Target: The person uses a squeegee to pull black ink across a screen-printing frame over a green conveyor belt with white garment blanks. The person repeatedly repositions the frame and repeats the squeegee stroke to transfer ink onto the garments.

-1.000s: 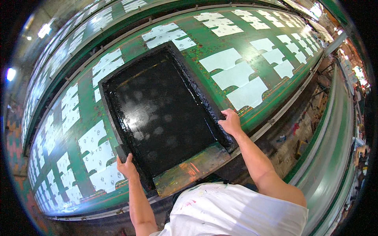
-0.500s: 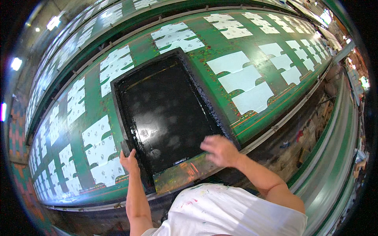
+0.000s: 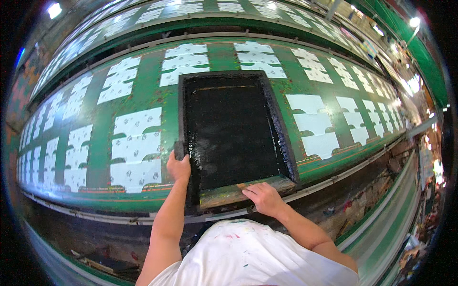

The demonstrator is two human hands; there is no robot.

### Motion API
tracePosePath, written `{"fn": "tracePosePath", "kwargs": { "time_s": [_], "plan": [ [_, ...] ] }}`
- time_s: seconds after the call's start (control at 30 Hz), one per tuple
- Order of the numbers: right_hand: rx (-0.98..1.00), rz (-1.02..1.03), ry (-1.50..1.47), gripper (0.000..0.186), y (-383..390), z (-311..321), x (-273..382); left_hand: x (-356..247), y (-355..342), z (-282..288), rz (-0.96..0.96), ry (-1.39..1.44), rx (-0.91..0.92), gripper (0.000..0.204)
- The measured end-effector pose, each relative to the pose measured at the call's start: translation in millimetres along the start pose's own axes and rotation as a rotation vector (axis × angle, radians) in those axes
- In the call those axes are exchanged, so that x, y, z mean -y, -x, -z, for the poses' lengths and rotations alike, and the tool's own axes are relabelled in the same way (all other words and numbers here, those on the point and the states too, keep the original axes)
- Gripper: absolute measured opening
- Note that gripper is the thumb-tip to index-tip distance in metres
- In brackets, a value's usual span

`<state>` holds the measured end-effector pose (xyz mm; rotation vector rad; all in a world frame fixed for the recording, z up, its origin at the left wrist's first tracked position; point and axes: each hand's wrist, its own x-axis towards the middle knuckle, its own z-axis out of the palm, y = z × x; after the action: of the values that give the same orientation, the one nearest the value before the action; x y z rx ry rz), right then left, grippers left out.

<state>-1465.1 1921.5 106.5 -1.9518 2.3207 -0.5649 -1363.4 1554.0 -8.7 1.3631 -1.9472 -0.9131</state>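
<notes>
A screen printing frame (image 3: 286, 143), dark-rimmed with black ink over its mesh (image 3: 234, 128), lies on the green printing table (image 3: 95, 200). My left hand (image 3: 179, 167) is closed around the frame's left side, by a small dark block. At the frame's near wooden rail (image 3: 219, 197), stained with paint, my right hand (image 3: 265, 197) has its fingers closed on the edge. Left of the frame lie white fabric pieces (image 3: 137, 143) with small dark prints. The near-row pieces (image 3: 318, 125) to its right look plain white. Whatever lies under the frame is hidden.
More white pieces (image 3: 260, 57) run in rows along the table's far side. A metal rail (image 3: 129, 220) edges the table in front of me. Another long table (image 3: 214, 12) with pieces stands beyond, and a green-striped surface (image 3: 381, 214) lies at lower right.
My right hand has come down from above the near rail and closed on it. The view has turned, so the frame appears straighter. My left hand stays at its left side.
</notes>
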Motion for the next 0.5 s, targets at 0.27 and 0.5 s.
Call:
{"fn": "tracePosePath", "kwargs": {
  "time_s": [0.27,0.5],
  "plan": [
    [0.347,-0.208,0.071,0.036,-58,13,1,-13,5,4,-0.017,0.019,-0.019,0.054],
    [0.312,-0.263,0.072,0.040,-34,-2,33,-3,0,-3,-0.057,0.194,-0.062,0.050]
  ]
}}
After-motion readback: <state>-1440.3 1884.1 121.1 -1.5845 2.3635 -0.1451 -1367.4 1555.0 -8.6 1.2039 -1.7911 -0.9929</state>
